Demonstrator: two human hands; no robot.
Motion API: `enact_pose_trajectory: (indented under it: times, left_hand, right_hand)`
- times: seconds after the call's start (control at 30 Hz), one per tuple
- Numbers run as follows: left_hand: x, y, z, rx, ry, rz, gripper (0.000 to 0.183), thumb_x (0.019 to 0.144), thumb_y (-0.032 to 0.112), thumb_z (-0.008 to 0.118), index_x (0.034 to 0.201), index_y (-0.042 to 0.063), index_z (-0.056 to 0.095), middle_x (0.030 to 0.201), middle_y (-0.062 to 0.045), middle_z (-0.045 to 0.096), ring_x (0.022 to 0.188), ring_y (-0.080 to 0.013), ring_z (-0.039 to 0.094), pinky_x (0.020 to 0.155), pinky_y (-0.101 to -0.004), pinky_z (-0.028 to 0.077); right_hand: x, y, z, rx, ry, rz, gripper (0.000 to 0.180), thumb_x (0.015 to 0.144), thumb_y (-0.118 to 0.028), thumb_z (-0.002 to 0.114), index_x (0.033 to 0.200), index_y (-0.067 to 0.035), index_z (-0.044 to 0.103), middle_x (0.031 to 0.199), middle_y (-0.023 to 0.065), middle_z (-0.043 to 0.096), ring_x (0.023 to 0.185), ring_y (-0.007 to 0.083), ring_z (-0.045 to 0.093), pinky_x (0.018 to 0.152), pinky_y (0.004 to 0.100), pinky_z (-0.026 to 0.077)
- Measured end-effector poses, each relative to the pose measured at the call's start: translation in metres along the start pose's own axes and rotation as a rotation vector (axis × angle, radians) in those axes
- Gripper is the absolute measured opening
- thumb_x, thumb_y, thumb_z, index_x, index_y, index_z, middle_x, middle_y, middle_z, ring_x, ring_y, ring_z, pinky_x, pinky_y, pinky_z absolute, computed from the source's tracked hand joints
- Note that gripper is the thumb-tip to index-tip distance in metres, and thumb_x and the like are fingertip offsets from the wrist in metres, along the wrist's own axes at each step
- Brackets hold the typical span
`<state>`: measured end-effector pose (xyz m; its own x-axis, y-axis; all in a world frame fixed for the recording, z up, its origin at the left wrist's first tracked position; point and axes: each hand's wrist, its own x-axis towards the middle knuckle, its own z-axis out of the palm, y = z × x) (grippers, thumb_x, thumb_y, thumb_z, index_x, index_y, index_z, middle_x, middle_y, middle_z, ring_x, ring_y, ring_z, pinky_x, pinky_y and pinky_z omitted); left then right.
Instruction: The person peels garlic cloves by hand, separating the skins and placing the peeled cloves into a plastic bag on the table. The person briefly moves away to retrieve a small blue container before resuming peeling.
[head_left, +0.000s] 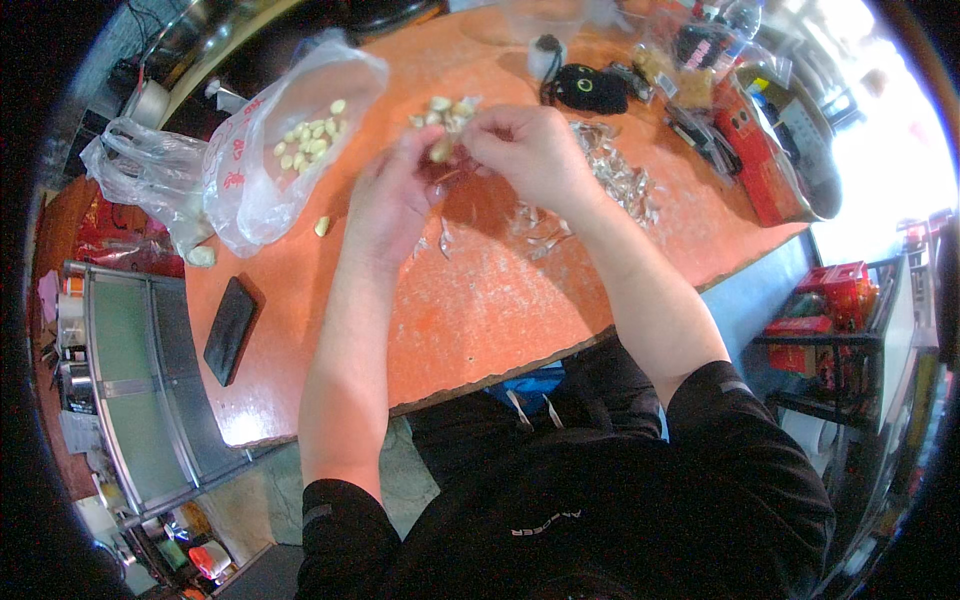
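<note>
Above the orange tabletop (465, 315), my two hands meet around a garlic clove (441, 152). The fingers of my left hand (394, 191) hold it from the left. My right hand (532, 154) pinches at its right side; the fingertips are blurred there. Just beyond the hands lies a small heap of unpeeled garlic cloves (442, 112), partly hidden by my right hand. Papery garlic skins (619, 176) are strewn beside and behind my right wrist. On the left, peeled cloves (311, 142) lie in the mouth of a translucent plastic bag (259, 202).
A single clove (322, 226) sits near the bag. A black phone (230, 330) lies by the table's left edge. Toward the back right are a black pouch (592, 88), a white container (545, 56) and a red box (757, 161). A rack with red crates (832, 289) stands right of the table.
</note>
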<state>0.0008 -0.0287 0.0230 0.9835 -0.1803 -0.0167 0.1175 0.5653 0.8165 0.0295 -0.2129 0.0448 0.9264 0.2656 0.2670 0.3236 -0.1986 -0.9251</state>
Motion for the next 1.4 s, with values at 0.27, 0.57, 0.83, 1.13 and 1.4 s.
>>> enact_pose_trajectory:
  times: [0.27,0.57,0.83,1.13,1.4]
  left_hand:
    - [-0.001,-0.005,0.008,0.337,0.077,0.160,0.028,0.093,0.001,0.059,0.121,0.001,0.060,0.111,-0.010,0.065,0.101,-0.0186,0.065,0.087,-0.0323,0.055]
    - [0.000,-0.003,0.002,0.334,0.083,0.304,0.024,0.093,-0.002,0.057,0.117,0.000,0.061,0.113,-0.009,0.064,0.098,-0.0179,0.065,0.089,-0.0327,0.055]
    - [-0.007,-0.002,0.008,1.197,0.182,0.649,0.038,0.085,-0.007,0.060,0.119,0.008,0.066,0.107,-0.009,0.060,0.099,-0.0189,0.062,0.084,-0.0273,0.051]
    - [-0.008,-0.001,0.013,1.089,0.127,0.607,0.037,0.086,-0.007,0.059,0.120,0.008,0.066,0.106,-0.008,0.059,0.097,-0.0174,0.061,0.083,-0.0267,0.050]
    - [-0.008,-0.003,0.013,1.038,0.096,0.575,0.033,0.088,-0.006,0.058,0.118,0.006,0.066,0.109,-0.008,0.061,0.099,-0.0160,0.062,0.086,-0.0263,0.051]
  right_hand:
    - [0.000,0.002,0.001,0.061,-0.008,-0.025,0.019,0.086,-0.016,0.067,0.092,0.002,0.070,0.076,0.0103,0.068,0.071,0.0145,0.063,0.066,0.0313,0.052]
    - [-0.001,-0.006,-0.006,-0.080,-0.085,0.023,0.016,0.087,-0.012,0.068,0.095,0.003,0.070,0.084,0.0029,0.069,0.076,0.0074,0.061,0.071,0.0241,0.051]
    - [-0.003,-0.005,0.000,-0.259,0.009,-0.405,0.019,0.085,-0.019,0.069,0.099,-0.006,0.072,0.089,0.0103,0.071,0.078,0.0219,0.068,0.072,0.0327,0.055]
    - [-0.002,-0.002,-0.002,-0.449,0.019,-0.611,0.019,0.084,-0.015,0.069,0.100,-0.007,0.070,0.091,0.0122,0.070,0.083,0.0292,0.068,0.071,0.0352,0.055]
    - [-0.003,-0.004,-0.003,-0.505,0.048,-0.579,0.016,0.084,-0.014,0.068,0.098,-0.006,0.069,0.086,0.0128,0.068,0.077,0.0294,0.067,0.066,0.0349,0.055]
